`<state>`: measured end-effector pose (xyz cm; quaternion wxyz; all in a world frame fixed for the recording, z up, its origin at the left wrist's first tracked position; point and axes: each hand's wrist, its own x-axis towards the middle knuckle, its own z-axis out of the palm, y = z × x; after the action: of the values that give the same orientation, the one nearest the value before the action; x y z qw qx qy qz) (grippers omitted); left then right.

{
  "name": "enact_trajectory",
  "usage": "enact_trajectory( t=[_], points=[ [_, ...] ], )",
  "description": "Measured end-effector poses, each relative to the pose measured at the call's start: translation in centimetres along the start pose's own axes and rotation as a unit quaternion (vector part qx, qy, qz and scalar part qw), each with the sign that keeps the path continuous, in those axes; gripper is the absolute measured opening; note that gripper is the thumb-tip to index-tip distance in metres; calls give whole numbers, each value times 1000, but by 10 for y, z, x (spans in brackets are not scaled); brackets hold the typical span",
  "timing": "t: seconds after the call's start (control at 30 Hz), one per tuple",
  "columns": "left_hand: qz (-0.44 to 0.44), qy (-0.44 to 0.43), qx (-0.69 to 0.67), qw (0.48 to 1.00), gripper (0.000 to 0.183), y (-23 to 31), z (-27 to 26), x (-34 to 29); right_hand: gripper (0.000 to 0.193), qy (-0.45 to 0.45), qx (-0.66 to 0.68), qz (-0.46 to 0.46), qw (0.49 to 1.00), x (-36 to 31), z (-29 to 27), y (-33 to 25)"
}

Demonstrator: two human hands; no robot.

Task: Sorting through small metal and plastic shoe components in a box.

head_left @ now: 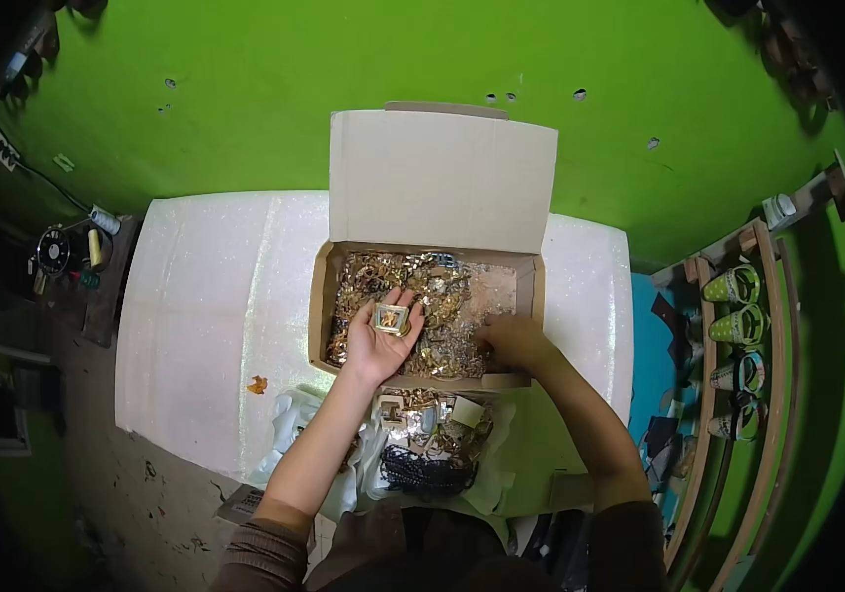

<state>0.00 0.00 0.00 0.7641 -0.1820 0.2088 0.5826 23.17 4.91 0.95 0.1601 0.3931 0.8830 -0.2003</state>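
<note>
My left hand is palm up over the open cardboard box. On its fingers rests a small square gold-framed ornament with a pale border and a gold figure in the middle. Heaped in the box are many small gold and silver metal trimmings, like buckles and chains. My right hand reaches into the box's right side, its fingers curled down at the edge of the heap. Whatever they hold, if anything, is hidden.
The raised lid stands before a green wall. Closer to me, an open plastic bag holds more metal pieces and a black chain or cord bundle. A brown scrap lies on the white-covered table. Patterned sandals fill a wooden rack at right.
</note>
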Motion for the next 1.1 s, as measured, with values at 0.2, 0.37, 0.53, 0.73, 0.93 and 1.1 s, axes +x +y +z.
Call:
enact_trajectory(
  t=[0.2, 0.37, 0.53, 0.73, 0.93, 1.1],
  points=[
    [13, 5, 18, 1000, 38, -3, -3, -4, 9, -4, -30, 11, 999, -8, -6, -3],
    [32, 10, 37, 999, 38, 2, 3, -8, 6, 91, 115, -42, 988, -11, -11, 13],
    [47, 33, 56, 997, 38, 9, -4, -6, 12, 155, 58, 90, 982, 2, -24, 6],
    [38, 39, 69, 996, 40, 8, -7, -6, 13, 189, -53, 163, 967, 23, -14, 5],
    [33, 36, 75, 996, 40, 7, -6, -6, 10, 182, -77, 200, 960, 37, -9, 25],
    [33, 43, 77, 996, 41, 9, -8, -7, 12, 136, -58, 195, 970, 41, -7, 21]
  ],
)
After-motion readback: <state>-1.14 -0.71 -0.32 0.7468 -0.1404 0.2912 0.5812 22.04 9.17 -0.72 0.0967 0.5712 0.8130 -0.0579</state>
